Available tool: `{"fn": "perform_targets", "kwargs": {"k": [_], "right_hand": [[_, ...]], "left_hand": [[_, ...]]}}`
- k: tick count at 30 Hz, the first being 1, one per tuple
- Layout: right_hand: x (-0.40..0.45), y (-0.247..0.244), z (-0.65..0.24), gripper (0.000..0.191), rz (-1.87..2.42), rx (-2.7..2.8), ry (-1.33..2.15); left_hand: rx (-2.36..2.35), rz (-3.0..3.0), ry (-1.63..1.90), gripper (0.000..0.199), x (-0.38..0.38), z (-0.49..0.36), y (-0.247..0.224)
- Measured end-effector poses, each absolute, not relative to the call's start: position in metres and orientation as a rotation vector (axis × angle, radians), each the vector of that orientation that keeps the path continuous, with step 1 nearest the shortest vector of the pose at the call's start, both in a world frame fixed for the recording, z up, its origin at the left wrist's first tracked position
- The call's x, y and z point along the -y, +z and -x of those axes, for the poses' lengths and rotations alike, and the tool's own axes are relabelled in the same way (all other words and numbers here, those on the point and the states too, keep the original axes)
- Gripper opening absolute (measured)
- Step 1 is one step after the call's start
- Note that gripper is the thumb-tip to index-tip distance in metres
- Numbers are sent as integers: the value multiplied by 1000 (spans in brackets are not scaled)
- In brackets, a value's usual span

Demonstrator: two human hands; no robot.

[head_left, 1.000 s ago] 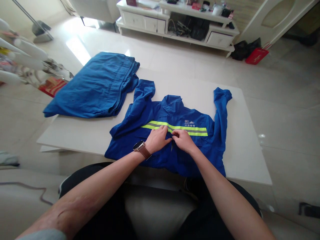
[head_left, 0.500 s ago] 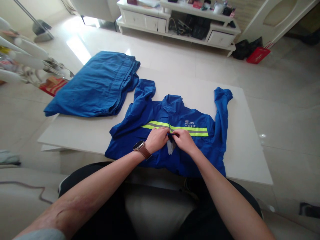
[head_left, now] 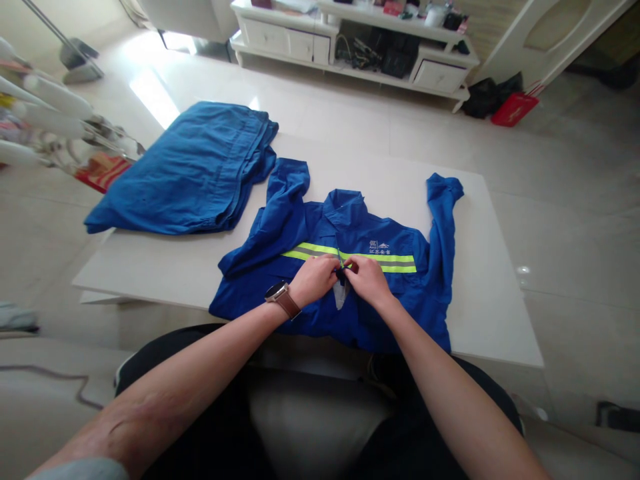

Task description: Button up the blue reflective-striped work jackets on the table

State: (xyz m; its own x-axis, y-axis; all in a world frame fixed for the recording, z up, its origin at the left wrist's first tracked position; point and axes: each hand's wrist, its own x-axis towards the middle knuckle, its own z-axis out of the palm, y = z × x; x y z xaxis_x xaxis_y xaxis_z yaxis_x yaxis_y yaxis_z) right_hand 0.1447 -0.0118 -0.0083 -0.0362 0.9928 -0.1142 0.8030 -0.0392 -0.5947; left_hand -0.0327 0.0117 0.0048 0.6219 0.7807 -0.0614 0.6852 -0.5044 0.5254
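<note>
Blue jacket (head_left: 365, 323) lies front-up on the worktop (head_left: 490, 280). I see left hand (head_left: 314, 280) and right hand (head_left: 370, 281), fingers narrowed, pinching its centre front; fingertips partly hidden. Folded garment (head_left: 190, 167) just beside. Beyond: cabinet (head_left: 267, 37), its open shelf holding dark, indistinct items; red bag (head_left: 515, 109), contents unseen.

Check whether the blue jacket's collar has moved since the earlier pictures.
No; the jacket's collar shows no visible shift either way against the white table.
</note>
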Motion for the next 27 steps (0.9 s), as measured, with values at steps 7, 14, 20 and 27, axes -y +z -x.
{"fn": "perform_targets", "kwargs": {"k": [7,14,20,27], "right_hand": [[14,-2,-138,19,2040,1882,701],[9,3,-147,28,2241,1803,468],[8,12,-154,18,1823,1922,952],[15,2,-168,33,1993,2130,835]], "left_hand": [[-1164,-2355,177,25,-14,30,6],[-1156,-2372,146,27,-12,31,8],[-1365,-2326,125,29,-9,36,16],[-1508,-2136,-306,74,-9,60,8]]}}
